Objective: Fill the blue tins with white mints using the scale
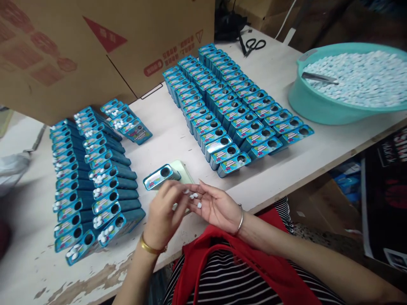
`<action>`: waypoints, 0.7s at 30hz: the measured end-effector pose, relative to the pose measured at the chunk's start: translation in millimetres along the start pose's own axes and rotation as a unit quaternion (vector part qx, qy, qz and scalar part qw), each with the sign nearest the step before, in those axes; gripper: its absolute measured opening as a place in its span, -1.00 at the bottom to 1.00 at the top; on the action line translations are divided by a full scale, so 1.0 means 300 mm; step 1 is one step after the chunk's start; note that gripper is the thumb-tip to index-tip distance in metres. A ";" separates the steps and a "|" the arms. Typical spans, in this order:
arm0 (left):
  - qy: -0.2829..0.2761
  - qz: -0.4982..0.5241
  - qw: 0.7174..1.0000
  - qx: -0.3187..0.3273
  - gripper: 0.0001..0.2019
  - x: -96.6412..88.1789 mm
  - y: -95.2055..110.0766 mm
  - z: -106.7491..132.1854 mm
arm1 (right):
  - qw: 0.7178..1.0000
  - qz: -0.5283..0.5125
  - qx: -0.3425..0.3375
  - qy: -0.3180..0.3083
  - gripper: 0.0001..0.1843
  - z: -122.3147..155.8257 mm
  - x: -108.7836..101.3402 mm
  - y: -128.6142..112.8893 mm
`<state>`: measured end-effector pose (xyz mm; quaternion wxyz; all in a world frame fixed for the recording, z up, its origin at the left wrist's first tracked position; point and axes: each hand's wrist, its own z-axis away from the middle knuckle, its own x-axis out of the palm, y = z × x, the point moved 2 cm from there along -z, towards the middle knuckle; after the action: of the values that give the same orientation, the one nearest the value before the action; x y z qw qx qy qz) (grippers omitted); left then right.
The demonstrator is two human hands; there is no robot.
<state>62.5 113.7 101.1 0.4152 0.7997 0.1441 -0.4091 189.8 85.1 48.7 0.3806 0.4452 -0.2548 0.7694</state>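
Observation:
My left hand (167, 207) is closed, fingertips pinched at a small white candy by my right palm. My right hand (216, 206) lies palm up, cupped, with several loose white candies (195, 195) in it. Just beyond my left hand, a blue box (157, 177) with a round hole in its top stands on a pale green flat device (182, 169), probably a small scale. My left fingers hide part of both. To the left, rows of blue boxes (110, 184) stand with white candies on several tops.
More blue boxes (237, 120) with round holes stand in rows ahead. At right, a turquoise basin (308, 108) holds many candies and a metal scoop or tongs (319, 78). Black scissors (252, 45) lie at the back. A large cardboard box (104, 51) borders the table's far left.

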 end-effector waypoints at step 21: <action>-0.087 -0.055 0.994 0.045 -0.82 0.285 0.088 0.110 | 0.995 0.044 0.012 0.084 -0.66 0.118 -0.166 -0.027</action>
<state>113.1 62.3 38.8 0.3670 0.7696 0.1322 -0.5056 229.5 45.9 22.1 0.3606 0.3721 -0.2324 0.8231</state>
